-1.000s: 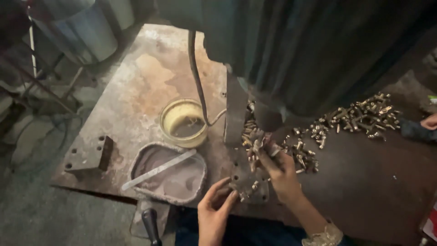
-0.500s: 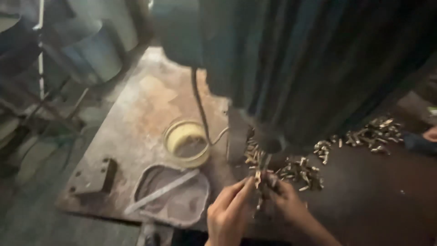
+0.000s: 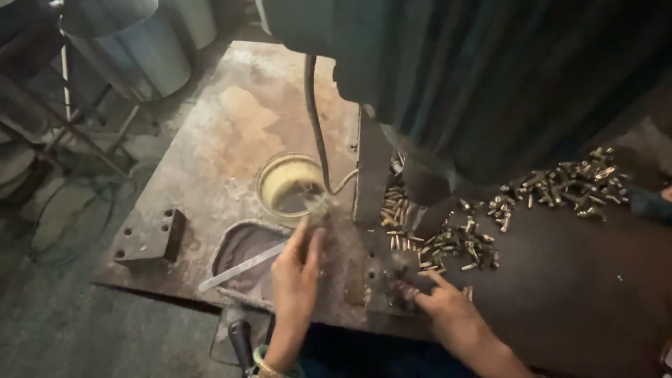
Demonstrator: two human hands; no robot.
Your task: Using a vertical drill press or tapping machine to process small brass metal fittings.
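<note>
Hands work at the near edge of the rusty metal table [image 3: 210, 140]. Left hand [image 3: 295, 274] is raised with fingers extended and close together, pinching a small blurred item at the fingertips, just below the round yellow-rimmed tin [image 3: 288, 183]. Right hand [image 3: 448, 308] rests on the dark plate, index finger extended, touching small brass parts [image 3: 455, 245]. Oval tray [image 3: 241, 255] with a flat metal strip [image 3: 241, 267] lies left. Further parts [image 3: 567, 183] lie far right.

You have no packages, labels, signs or screens in front of you here.
</note>
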